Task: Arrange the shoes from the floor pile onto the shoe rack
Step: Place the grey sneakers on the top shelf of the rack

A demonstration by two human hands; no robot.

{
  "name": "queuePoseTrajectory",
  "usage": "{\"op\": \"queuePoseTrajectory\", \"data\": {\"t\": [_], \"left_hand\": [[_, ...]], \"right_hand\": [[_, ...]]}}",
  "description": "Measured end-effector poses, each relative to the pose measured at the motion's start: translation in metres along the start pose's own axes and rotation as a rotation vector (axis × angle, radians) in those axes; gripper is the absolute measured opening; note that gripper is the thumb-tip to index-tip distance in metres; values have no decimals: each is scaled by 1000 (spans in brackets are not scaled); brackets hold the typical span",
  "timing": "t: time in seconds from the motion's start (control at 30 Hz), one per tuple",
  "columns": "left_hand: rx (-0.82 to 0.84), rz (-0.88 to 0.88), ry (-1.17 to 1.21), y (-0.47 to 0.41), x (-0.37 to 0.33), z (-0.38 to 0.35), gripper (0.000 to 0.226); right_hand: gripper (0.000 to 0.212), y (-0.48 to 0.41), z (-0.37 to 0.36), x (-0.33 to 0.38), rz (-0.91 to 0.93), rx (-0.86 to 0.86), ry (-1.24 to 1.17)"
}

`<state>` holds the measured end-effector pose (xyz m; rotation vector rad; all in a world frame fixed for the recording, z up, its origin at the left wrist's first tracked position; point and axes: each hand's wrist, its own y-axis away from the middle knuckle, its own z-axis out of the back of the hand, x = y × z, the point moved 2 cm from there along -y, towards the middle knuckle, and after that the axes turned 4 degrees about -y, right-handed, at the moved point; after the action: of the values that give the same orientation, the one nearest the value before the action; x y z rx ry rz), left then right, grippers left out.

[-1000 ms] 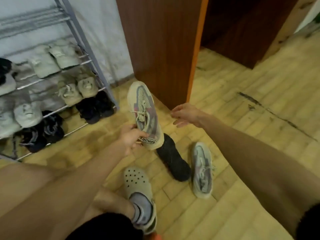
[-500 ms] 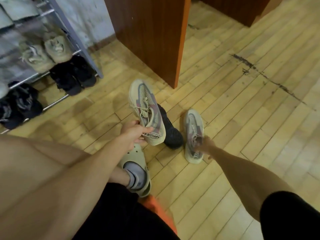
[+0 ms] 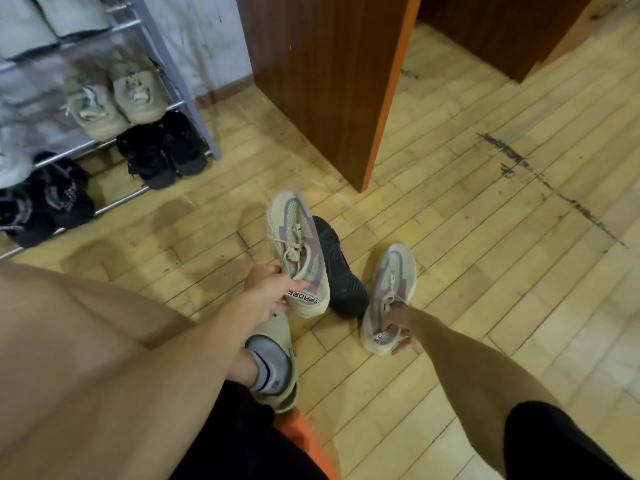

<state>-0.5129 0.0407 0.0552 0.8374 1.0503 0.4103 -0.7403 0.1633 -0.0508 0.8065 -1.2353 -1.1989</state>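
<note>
While the left hand (image 3: 268, 289) pinches the heel of a cream mesh sneaker with grey and pink panels and beige laces (image 3: 298, 251), thumb over the collar and fingers curled beneath, that shoe hangs toe-away above the pale wooden plank floor (image 3: 485, 254). Black lettering runs across its heel tab. Its matching cream mesh sneaker (image 3: 389, 292) lies on the boards to the right, and the right hand (image 3: 401, 329) has closed its fingers around that heel, thumb side on the collar. Between the pair sits a black shoe turned sole-up (image 3: 341, 271), partly hidden by the lifted sneaker. Over at the left stands a grey metal shoe rack (image 3: 173, 64), its rails holding beige sneakers (image 3: 114, 95) above black shoes (image 3: 161, 150). A beige perforated clog over a grey sock (image 3: 275, 358) rests near the left wrist.
</note>
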Motion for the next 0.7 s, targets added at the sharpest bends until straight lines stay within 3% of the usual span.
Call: {"op": "queuePoseTrajectory", "data": {"t": [0.17, 0.3, 0.5, 0.7], "left_hand": [[1, -7, 36, 4, -7, -4, 42], [-49, 19, 86, 6, -11, -11, 47], [-65, 3, 268, 18, -22, -12, 50], [-97, -97, 339, 38, -55, 36, 51]], "right_hand": [[66, 17, 18, 11, 14, -35, 234], [49, 46, 45, 47, 152, -233, 569], [40, 97, 43, 113, 389, -371, 588], [38, 127, 6, 178, 620, -302, 530]]}}
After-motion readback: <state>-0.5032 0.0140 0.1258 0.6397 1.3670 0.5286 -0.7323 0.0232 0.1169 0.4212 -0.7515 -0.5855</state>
